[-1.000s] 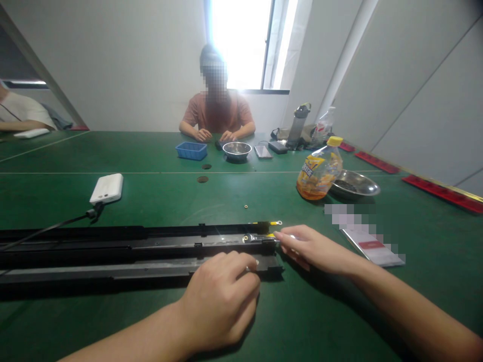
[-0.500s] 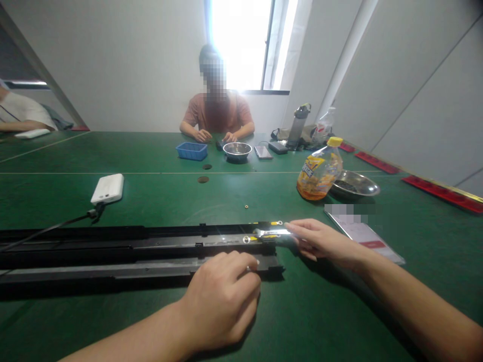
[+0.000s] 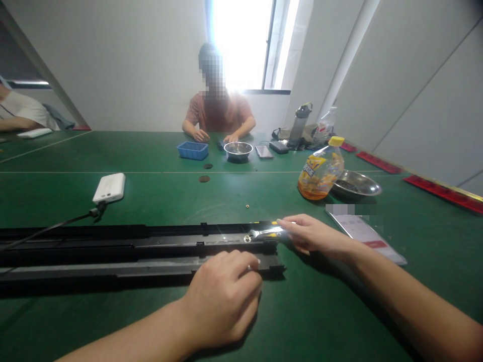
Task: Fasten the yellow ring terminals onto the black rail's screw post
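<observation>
Cut off at the left edge: a seated person in a pale top, with an arm on the green tabletop. Next, a white rounded-corner box, plus a thin black cable running out of view. Below, side by side and likewise cut off at left: a long black far rail, a trough-shaped black middle rail and a matching black near rail.

Over the near rail, the left hand, fingers curled inward and hiding a stretch of it; cannot tell whether clamped on the rail or on a small silvery piece by the fingertips. In the middle rail, near its right end, a small brass-coloured nut. Past the far rail, loose, a tiny brass-coloured ring, too small to identify. Just right of the nut, a shiny silver open-ended wrench, pinched between thumb and fingers of the right hand; contact with the nut impossible to confirm.

Probably at the step of turning the nut; seemingly calling for a level, square fit of the wrench.

Farthest right, a yellow-capped clear plastic bottle, partly covering a steel bowl with dark, indistinct contents.
</observation>
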`<state>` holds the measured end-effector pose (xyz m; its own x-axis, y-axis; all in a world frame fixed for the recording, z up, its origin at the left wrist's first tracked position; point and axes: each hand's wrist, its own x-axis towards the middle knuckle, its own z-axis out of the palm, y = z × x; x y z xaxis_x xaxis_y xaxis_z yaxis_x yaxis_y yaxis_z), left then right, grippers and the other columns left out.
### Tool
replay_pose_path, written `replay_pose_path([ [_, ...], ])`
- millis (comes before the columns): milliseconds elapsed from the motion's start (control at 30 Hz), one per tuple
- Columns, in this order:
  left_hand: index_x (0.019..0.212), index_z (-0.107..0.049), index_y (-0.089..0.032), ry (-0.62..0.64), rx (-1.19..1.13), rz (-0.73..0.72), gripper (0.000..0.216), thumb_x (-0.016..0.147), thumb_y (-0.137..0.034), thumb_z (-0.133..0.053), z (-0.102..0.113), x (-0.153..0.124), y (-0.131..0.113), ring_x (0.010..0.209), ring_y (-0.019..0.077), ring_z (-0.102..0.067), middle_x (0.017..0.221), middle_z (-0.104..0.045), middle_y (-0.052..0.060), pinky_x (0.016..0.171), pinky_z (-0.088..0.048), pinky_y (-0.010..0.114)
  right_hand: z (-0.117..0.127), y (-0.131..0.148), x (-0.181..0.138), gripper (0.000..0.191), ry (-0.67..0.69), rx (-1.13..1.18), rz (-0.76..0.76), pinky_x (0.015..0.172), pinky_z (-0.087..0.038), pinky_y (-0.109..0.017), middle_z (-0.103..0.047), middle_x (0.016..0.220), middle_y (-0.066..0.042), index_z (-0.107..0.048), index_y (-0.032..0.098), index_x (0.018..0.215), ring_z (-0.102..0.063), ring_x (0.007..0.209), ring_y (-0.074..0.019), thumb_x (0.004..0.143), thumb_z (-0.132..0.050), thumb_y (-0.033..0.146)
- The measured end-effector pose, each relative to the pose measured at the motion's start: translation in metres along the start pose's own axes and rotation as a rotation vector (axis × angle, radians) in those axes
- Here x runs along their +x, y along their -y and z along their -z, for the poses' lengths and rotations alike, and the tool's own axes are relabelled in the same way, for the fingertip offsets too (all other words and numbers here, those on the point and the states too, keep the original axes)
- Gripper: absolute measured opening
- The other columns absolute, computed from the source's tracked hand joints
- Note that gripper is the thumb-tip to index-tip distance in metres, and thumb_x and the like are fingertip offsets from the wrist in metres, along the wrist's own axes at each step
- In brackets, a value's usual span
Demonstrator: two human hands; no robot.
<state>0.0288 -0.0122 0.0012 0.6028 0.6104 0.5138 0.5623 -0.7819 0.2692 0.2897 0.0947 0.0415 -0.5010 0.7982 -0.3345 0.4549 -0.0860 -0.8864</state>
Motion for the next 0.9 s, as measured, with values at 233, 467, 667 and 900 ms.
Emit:
replay_pose_path([
  [233, 0.1, -0.07, -0.018, 0.014, 0.014, 0.004, 0.012, 0.094, -0.018, -0.059, 0.0, 0.0, 0.0, 0.086, 0.0229, -0.062, 0.112, -0.07, 0.009, 0.072, -0.052, 0.039, 0.001, 0.004, 0.004, 0.065, 0.036, -0.041, -0.027, 0.046, -0.032, -0.023, -0.036, 0.06, 0.009, -0.054, 0.021, 0.079, -0.039, 0.05, -0.0091, 0.088, -0.062, 0.084],
  [467, 0.102, -0.069, -0.019, 0.023, 0.011, 0.015, 0.013, 0.094, -0.017, -0.059, 0.0, -0.001, 0.0, 0.089, 0.0236, -0.062, 0.113, -0.069, 0.009, 0.073, -0.051, 0.039, -0.001, 0.001, 0.006, 0.065, 0.039, -0.068, 0.007, 0.046, -0.033, -0.024, -0.04, 0.06, 0.007, -0.048, 0.022, 0.074, -0.042, 0.049, -0.0096, 0.091, -0.059, 0.084],
  [667, 0.102, -0.068, -0.019, 0.022, 0.0, 0.008, 0.012, 0.094, -0.017, -0.059, -0.001, 0.0, 0.0, 0.09, 0.0236, -0.062, 0.113, -0.069, 0.008, 0.074, -0.05, 0.039, -0.002, -0.006, 0.005, 0.063, 0.053, -0.092, 0.021, 0.044, -0.035, -0.023, -0.039, 0.061, 0.008, -0.054, 0.021, 0.083, -0.042, 0.048, -0.0096, 0.093, -0.056, 0.084],
  [900, 0.101, -0.068, -0.019, 0.022, 0.01, 0.009, 0.012, 0.095, -0.017, -0.058, 0.0, 0.0, 0.0, 0.088, 0.0235, -0.061, 0.112, -0.069, 0.008, 0.073, -0.05, 0.04, -0.005, -0.013, -0.002, 0.064, 0.141, -0.045, -0.064, 0.034, -0.027, -0.021, -0.033, 0.063, 0.009, -0.046, 0.023, 0.076, -0.031, 0.042, -0.006, 0.093, -0.055, 0.084],
])
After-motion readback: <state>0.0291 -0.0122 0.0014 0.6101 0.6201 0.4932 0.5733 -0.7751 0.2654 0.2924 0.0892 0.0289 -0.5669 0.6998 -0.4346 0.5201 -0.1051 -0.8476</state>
